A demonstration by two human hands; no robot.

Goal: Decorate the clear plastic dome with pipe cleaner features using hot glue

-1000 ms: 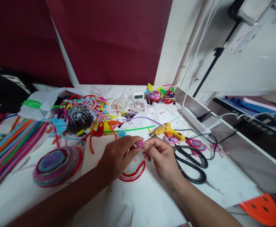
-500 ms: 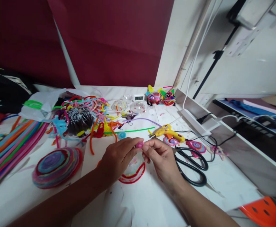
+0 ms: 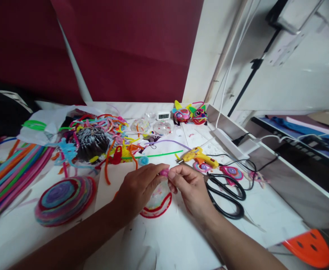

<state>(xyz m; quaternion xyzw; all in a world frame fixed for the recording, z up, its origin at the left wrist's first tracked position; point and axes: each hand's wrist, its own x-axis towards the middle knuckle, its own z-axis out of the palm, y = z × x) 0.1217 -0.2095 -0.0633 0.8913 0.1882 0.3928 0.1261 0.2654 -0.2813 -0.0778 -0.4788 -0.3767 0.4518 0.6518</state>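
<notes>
A small pink coil (image 3: 164, 172), apparently rolled pipe cleaner, sits between the fingertips of my two hands. My left hand (image 3: 140, 185) pinches it from the left with thumb and fingers. From the right, my right hand (image 3: 188, 183) has thumb and forefinger closed at its edge. Below them on the table lies a clear round plastic piece with a red fuzzy rim (image 3: 160, 213), partly covered by my left hand. Black-handled scissors (image 3: 229, 198) rest just right of my right hand, and a yellow glue gun (image 3: 199, 156) lies beyond it.
A striped pipe-cleaner disc (image 3: 65, 200) and bundled pipe cleaners (image 3: 15, 176) lie at left. Behind them is a tangled heap of pipe cleaners (image 3: 99, 131). A small digital clock (image 3: 163, 116) and two colourful animal-like crafts (image 3: 191, 113) stand at the back. A black cord (image 3: 254, 168) trails right.
The whole view has shifted slightly, so things sit a little further left. Both hands keep their pinch on the pink coil, with little other visible change.
</notes>
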